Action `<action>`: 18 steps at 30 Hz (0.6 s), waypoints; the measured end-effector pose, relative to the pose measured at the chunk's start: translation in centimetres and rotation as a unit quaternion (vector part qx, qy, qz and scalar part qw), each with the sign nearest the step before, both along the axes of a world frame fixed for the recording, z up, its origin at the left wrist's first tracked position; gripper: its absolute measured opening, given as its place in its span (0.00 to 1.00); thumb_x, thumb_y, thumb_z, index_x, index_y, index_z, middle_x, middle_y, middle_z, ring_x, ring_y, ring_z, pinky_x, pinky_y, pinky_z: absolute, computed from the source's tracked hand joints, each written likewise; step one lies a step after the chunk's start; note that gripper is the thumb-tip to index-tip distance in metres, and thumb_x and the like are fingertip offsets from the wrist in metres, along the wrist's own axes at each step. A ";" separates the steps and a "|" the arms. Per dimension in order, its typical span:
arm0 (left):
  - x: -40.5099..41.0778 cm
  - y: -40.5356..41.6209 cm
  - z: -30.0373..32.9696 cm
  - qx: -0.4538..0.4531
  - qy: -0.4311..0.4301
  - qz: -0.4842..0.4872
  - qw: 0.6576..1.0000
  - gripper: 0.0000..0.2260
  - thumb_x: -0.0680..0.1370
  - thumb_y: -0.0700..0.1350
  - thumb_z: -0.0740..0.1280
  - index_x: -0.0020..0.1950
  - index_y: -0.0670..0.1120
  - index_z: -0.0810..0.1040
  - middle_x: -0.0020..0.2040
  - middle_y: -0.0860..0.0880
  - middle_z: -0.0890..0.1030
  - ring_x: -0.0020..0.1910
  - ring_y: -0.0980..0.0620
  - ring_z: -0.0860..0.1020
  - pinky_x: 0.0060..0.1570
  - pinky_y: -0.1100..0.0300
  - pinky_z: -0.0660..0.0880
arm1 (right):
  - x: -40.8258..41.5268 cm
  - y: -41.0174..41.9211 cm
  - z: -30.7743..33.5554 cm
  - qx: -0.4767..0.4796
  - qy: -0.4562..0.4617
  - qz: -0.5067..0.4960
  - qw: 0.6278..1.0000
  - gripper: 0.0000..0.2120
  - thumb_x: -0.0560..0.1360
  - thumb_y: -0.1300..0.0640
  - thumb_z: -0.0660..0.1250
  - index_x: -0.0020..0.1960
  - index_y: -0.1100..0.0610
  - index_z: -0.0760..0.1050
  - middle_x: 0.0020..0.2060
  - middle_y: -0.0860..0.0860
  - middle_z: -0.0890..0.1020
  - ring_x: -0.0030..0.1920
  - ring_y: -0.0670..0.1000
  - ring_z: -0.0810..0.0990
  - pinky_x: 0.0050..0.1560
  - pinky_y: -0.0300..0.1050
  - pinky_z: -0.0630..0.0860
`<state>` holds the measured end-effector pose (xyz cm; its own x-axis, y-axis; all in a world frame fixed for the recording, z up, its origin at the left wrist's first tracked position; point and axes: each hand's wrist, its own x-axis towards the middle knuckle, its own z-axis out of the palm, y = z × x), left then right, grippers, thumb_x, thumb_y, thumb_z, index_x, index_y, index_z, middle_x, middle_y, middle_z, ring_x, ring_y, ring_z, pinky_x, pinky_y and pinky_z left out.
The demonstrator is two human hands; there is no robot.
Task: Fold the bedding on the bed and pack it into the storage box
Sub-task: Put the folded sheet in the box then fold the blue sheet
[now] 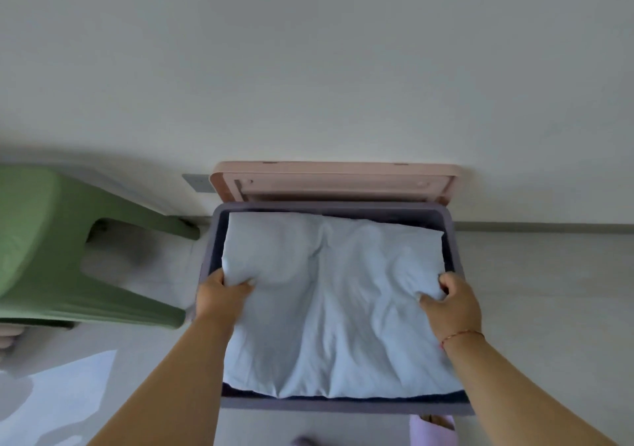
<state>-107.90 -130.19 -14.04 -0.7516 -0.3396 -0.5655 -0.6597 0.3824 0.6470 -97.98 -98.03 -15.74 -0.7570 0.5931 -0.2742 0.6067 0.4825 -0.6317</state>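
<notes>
Both the left hand (219, 291) and right hand (451, 303) grip the folded pale-blue bedding (329, 308), which nearly fills the grey storage box (343, 406), so its puffy edges may catch on the rim or spring back up

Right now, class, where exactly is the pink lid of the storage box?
In the head view the pink lid stands propped against the wall directly behind the grey storage box, centre frame, to the right of the green stool.

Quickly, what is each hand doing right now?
Left hand: grips the left edge of the light blue bedding.
Right hand: grips its right edge, fingers curled into the cloth.
</notes>
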 end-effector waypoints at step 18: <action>1.5 0.6 -13.3 -0.281 -0.086 -0.212 0.932 0.29 0.75 0.38 0.62 0.75 0.52 0.60 0.74 0.45 0.60 0.70 0.41 0.59 0.66 0.45 0.66 | -0.6 -2.4 -11.6 0.131 -0.258 0.121 0.950 0.22 0.71 0.61 0.65 0.63 0.54 0.67 0.60 0.54 0.70 0.59 0.55 0.71 0.59 0.46 0.73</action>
